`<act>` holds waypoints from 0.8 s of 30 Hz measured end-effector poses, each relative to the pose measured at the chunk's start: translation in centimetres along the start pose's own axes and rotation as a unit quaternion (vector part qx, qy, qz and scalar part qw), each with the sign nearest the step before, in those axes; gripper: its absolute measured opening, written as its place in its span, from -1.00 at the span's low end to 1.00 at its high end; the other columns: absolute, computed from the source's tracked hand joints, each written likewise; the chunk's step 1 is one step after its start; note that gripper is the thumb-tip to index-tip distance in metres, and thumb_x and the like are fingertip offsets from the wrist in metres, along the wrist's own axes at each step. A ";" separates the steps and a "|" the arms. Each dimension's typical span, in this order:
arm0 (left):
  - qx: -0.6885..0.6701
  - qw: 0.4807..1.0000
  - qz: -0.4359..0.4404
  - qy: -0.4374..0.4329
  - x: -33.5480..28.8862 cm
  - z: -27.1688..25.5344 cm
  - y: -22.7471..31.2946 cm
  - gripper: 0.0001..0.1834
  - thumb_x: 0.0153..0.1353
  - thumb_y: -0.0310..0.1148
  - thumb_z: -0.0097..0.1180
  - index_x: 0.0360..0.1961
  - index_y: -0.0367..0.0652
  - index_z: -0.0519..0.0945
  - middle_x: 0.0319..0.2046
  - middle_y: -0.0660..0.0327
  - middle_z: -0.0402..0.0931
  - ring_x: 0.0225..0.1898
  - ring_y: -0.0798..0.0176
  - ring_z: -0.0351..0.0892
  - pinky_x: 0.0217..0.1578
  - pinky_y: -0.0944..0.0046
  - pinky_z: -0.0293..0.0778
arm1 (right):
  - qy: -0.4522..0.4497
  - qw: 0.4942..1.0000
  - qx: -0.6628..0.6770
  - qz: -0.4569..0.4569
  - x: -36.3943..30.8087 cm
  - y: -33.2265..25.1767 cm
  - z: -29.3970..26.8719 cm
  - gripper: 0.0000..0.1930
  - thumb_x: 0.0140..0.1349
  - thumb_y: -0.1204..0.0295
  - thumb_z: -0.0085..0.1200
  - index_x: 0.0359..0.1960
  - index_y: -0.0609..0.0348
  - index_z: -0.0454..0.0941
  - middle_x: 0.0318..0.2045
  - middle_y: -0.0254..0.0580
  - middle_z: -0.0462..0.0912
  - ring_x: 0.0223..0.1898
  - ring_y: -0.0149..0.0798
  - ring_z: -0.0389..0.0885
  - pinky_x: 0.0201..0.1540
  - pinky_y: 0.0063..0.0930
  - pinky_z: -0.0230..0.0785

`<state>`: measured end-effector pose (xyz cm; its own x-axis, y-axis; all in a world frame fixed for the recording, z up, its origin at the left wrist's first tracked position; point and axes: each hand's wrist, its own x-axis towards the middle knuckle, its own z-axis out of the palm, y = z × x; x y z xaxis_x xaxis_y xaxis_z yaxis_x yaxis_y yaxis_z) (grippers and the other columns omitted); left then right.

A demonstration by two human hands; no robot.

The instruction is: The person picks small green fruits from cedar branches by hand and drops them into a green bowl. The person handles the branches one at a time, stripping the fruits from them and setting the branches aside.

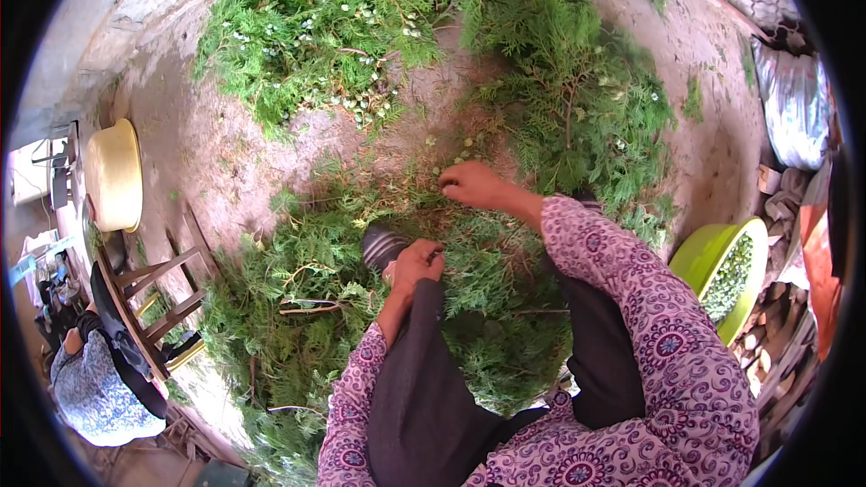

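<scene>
Over bare ground littered with green scraps, my right hand reaches forward with its fingers curled down. Whatever may be between those fingertips is too small to make out. My left hand rests near my left knee, just above my dark striped shoe. Its fingers are bent together, and I cannot see what they hold. Cut evergreen branches lie around and between my legs. Farther off sits a heap of leafy branches with pale berries. Another heap of branches lies beyond my right hand.
A lime-green basin holding pale green berries stands to my right, beside split firewood. A silvery sack lies farther back. At left are a yellow basin, a wooden stool and another person.
</scene>
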<state>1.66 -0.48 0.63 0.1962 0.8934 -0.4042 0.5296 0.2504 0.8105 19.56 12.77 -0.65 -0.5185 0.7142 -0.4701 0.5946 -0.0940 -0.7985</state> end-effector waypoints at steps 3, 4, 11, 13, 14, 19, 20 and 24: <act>0.000 1.000 -0.010 0.015 -0.7 -0.8 -0.8 -0.82 -0.07 -0.44 0.04 -0.37 -0.21 0.54 -0.44 0.06 0.48 -0.38 0.09 0.51 -0.34 0.27 0.41 | 0.003 0.988 -0.124 -0.092 0.0 -0.5 2.9 -0.71 0.08 0.41 -0.12 -0.15 0.16 0.49 -0.37 0.01 0.53 -0.32 0.04 0.50 -0.22 -0.20 0.34; -0.005 1.000 -0.017 0.013 -0.8 -0.9 -0.9 -0.82 -0.08 -0.44 0.05 -0.38 -0.22 0.54 -0.44 0.06 0.48 -0.39 0.10 0.51 -0.35 0.28 0.41 | -0.068 0.989 -0.124 -0.047 -0.5 -1.3 3.1 -0.69 0.08 0.43 -0.14 -0.12 0.12 0.48 -0.33 0.02 0.53 -0.28 0.12 0.48 -0.17 -0.14 0.32; -0.033 0.999 0.003 0.020 -0.8 -0.8 -0.8 -0.82 -0.07 -0.46 0.07 -0.37 -0.26 0.54 -0.46 0.10 0.48 -0.42 0.20 0.49 -0.37 0.34 0.39 | -0.091 0.936 -0.277 -0.199 -6.2 0.9 1.3 -0.79 0.05 0.37 -0.03 -0.26 0.07 0.49 -0.49 -0.09 0.44 -0.42 0.00 0.49 -0.43 -0.15 0.31; -0.031 0.999 0.002 0.019 -0.8 -0.9 -0.9 -0.82 -0.07 -0.46 0.07 -0.37 -0.26 0.54 -0.46 0.10 0.48 -0.42 0.19 0.49 -0.38 0.34 0.39 | -0.116 0.926 -0.272 -0.236 -6.8 1.3 0.7 -0.87 0.00 0.38 -0.05 -0.48 0.14 0.50 -0.53 -0.06 0.47 -0.42 -0.05 0.53 -0.40 -0.13 0.32; -0.031 0.999 0.002 0.017 -0.8 -0.8 -0.8 -0.82 -0.07 -0.46 0.07 -0.37 -0.26 0.54 -0.46 0.10 0.48 -0.42 0.19 0.50 -0.38 0.34 0.39 | -0.117 0.926 -0.272 -0.234 -7.1 1.7 0.5 -0.87 0.00 0.38 -0.05 -0.48 0.14 0.50 -0.53 -0.06 0.47 -0.42 -0.05 0.53 -0.40 -0.13 0.32; -0.015 0.999 0.030 0.021 -0.4 -0.9 -0.6 -0.81 -0.07 -0.44 0.07 -0.38 -0.26 0.54 -0.46 0.09 0.48 -0.44 0.15 0.50 -0.40 0.32 0.40 | -0.121 0.930 -0.274 -0.211 -8.4 3.3 0.3 -0.89 -0.06 0.40 0.00 -0.54 0.15 0.50 -0.52 -0.07 0.48 -0.46 -0.04 0.53 -0.47 -0.14 0.34; -0.005 0.999 0.038 0.023 -0.5 -1.0 -0.7 -0.81 -0.07 -0.44 0.07 -0.38 -0.25 0.54 -0.46 0.09 0.48 -0.45 0.14 0.49 -0.41 0.31 0.40 | -0.121 0.931 -0.272 -0.212 -8.3 3.1 0.1 -0.89 -0.06 0.40 0.00 -0.54 0.15 0.50 -0.52 -0.07 0.48 -0.46 -0.04 0.53 -0.47 -0.14 0.34; -0.017 0.999 0.016 0.030 -0.6 -0.9 -0.5 -0.80 -0.07 -0.43 0.07 -0.37 -0.24 0.55 -0.46 0.09 0.48 -0.45 0.14 0.50 -0.41 0.31 0.41 | 0.029 0.958 -0.241 -0.154 -7.3 4.9 -3.2 -0.86 -0.09 0.42 0.01 -0.51 0.24 0.49 -0.52 -0.07 0.50 -0.47 -0.04 0.52 -0.44 -0.19 0.35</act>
<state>0.52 -0.80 0.86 0.1621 0.9215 -0.3530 0.4958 0.2332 0.8365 28.19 9.36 0.09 -0.6876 0.6958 -0.2076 0.6414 0.4480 -0.6228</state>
